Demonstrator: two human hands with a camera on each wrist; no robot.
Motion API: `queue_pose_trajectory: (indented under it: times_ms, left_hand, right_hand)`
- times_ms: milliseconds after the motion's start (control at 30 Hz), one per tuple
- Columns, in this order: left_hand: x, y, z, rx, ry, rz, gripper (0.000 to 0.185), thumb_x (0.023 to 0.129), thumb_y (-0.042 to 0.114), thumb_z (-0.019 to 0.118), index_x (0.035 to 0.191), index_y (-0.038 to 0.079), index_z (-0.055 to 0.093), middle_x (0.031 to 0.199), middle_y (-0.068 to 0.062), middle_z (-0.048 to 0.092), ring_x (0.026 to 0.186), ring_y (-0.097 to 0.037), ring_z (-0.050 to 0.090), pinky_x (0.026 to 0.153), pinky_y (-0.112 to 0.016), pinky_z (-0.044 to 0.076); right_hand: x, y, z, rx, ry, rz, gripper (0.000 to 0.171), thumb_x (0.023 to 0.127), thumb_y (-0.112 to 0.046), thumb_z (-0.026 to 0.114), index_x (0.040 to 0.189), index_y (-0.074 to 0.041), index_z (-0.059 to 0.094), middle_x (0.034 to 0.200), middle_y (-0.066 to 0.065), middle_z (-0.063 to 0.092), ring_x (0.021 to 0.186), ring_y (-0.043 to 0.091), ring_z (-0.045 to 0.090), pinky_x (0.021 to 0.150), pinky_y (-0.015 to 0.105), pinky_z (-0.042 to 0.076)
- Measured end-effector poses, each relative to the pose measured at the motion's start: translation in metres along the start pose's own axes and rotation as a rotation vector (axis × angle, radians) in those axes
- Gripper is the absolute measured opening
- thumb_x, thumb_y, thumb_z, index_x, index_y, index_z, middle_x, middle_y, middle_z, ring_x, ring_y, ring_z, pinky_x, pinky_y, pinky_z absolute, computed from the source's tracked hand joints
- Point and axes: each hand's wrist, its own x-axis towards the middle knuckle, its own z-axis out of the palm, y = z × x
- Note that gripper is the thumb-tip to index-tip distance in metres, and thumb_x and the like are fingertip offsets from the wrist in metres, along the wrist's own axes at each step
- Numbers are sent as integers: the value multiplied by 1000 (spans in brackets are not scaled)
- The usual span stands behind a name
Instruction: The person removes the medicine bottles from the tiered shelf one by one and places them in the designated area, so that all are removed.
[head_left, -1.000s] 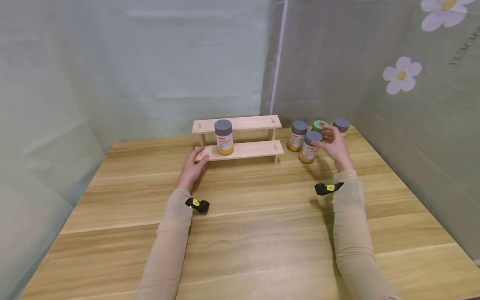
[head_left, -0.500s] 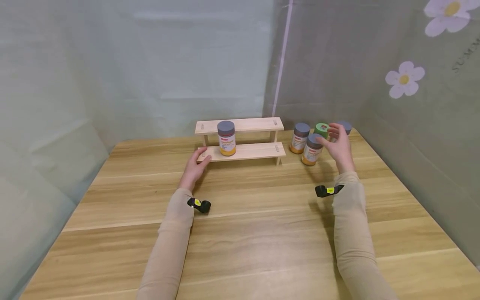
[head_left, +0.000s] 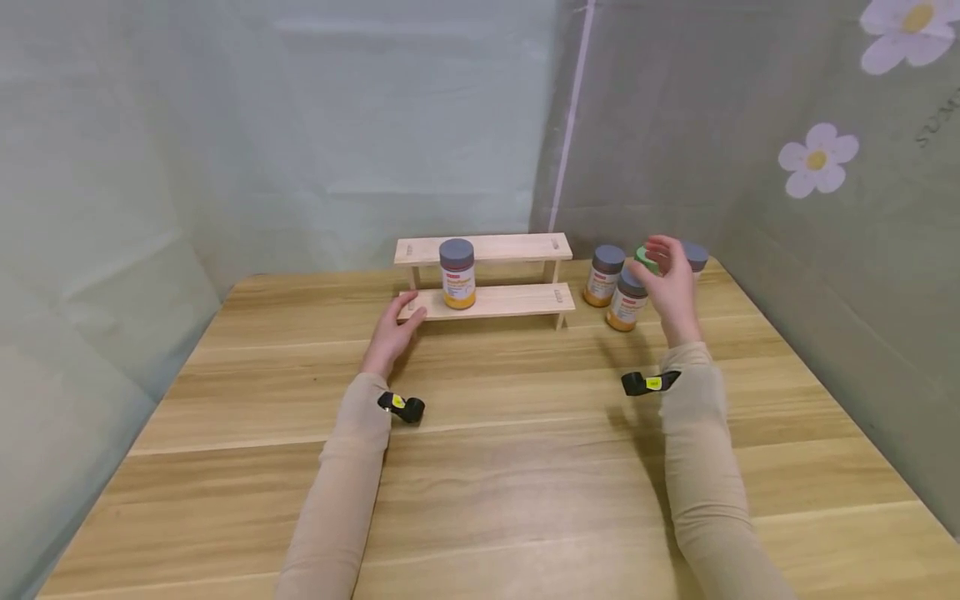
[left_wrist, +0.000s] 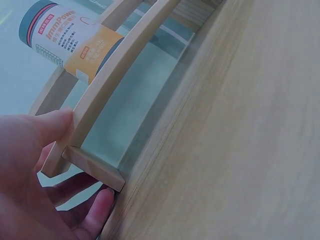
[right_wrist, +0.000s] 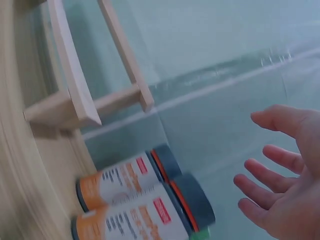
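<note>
A two-tier wooden rack (head_left: 517,247) stands at the back of the table. One grey-lidded jar with a white and orange label (head_left: 457,274) is on its lower shelf. My left hand (head_left: 403,318) lies by the rack's left end, thumb (left_wrist: 52,127) against the lower shelf and fingers (left_wrist: 95,212) by its foot. Right of the rack is a cluster of jars: two grey-lidded ones (head_left: 604,274) (head_left: 626,302), a green-lidded one (head_left: 642,255) and another grey lid (head_left: 697,254). My right hand (head_left: 660,265) hovers over them, fingers (right_wrist: 270,185) spread and holding nothing.
The wooden table (head_left: 510,467) runs forward to me, with pale sheet walls close behind and to the right (head_left: 817,158). The rack's upper shelf and the right part of the lower shelf (head_left: 536,299) hold nothing.
My right hand has lifted off the front jar's lid and moved up and back, over the green-lidded jar. The left hand stays at the rack's end.
</note>
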Motion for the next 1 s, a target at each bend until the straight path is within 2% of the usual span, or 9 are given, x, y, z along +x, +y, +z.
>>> queue_pose_trajectory:
  times_ms: [167, 433, 633, 833, 1000]
  left_hand:
    - [0, -3, 0, 1, -8, -6, 54, 99, 36, 52, 150, 23, 35, 163, -7, 20, 151, -29, 15, 124, -50, 11]
    - [0, -5, 0, 2, 3, 5, 54, 100, 36, 52, 149, 22, 36, 163, -8, 21, 151, -30, 16, 124, -50, 12]
    - [-1, -5, 2, -1, -3, 1, 54, 100, 35, 52, 149, 20, 36, 162, -8, 23, 151, -30, 18, 124, -49, 13]
    - [-1, -3, 2, 4, -2, 2, 55, 99, 36, 52, 150, 22, 35, 162, -7, 22, 151, -30, 17, 124, -51, 13]
    - [-1, 1, 0, 10, 0, 2, 54, 100, 37, 52, 150, 23, 35, 163, -7, 21, 151, -30, 17, 123, -52, 13]
  right_hand:
    - [-4, -5, 16, 4, -15, -30, 53, 89, -16, 68, 136, -9, 45, 140, 13, 49, 133, 27, 46, 112, 44, 37]
    - [-5, -5, 42, 8, -4, -73, 52, 89, -9, 67, 136, -1, 44, 141, 17, 49, 134, 33, 44, 119, 41, 29]
    - [-6, -1, 61, -47, -100, -79, 52, 90, -4, 63, 138, -4, 44, 144, 18, 47, 136, 33, 43, 113, 48, 38]
    - [-8, 3, 77, -88, -172, -108, 54, 89, -9, 67, 139, -5, 45, 143, 17, 48, 134, 34, 44, 116, 49, 31]
    - [-10, 1, 84, -90, -203, -123, 56, 90, -17, 69, 139, -8, 44, 144, 13, 48, 134, 32, 44, 117, 47, 30]
